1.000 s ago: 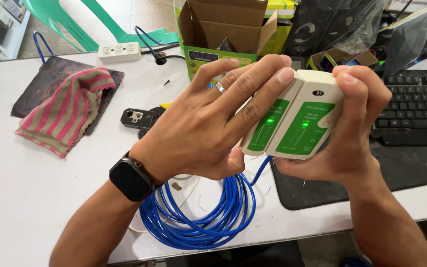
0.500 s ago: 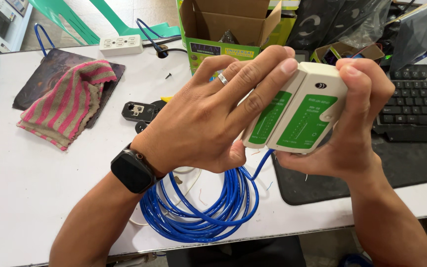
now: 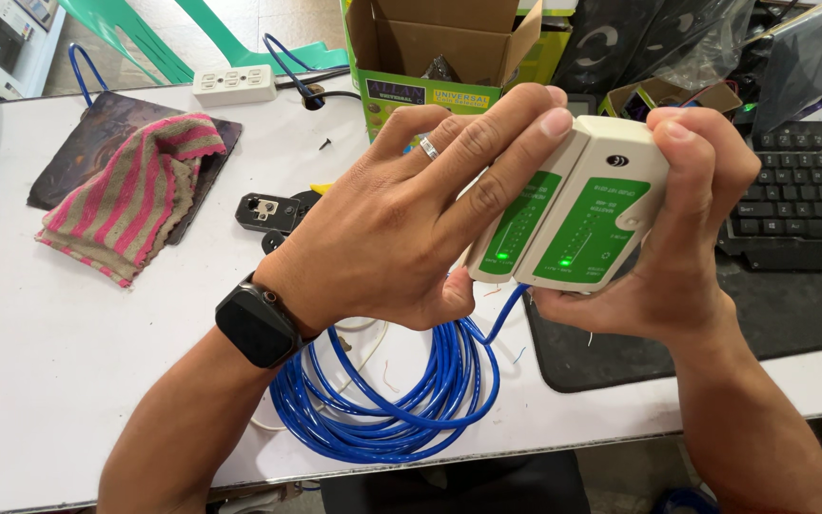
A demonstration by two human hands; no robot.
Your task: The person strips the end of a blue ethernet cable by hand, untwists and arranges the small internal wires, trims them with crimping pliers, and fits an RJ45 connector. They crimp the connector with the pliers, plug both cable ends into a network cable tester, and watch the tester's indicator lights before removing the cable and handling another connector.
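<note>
Head view: both hands raised above the middle of the white desk (image 3: 68, 324), holding a cream network cable tester (image 3: 573, 214) with two green face panels, one small green light lit on each. Left hand (image 3: 401, 228) grips the tester's left half, fingers wrapped over the top, thumb underneath; a ring on one finger, a black smartwatch (image 3: 257, 324) on the wrist. Right hand (image 3: 677, 247) closed around the right half, fingertips over the top edge, palm against the side. Both grips firm on the tester.

A blue network cable (image 3: 392, 400) runs up into the tester's underside; its coil lies on the desk at the near edge, directly below the hands. A thin pale wire lies under the coil.

Left of the hands, toward the desk's left side: a pink-and-olive striped cloth (image 3: 130, 195) lying partly on a dark mat (image 3: 78, 157). Between cloth and left hand, a black crimping tool (image 3: 273, 211), partly hidden by the hand. At the far edge: a white power strip (image 3: 234, 84) and an open green-and-yellow cardboard box (image 3: 440, 48). On the right side: a black keyboard (image 3: 806, 205) resting on a black desk pad (image 3: 792, 319), which reaches under the right hand.
</note>
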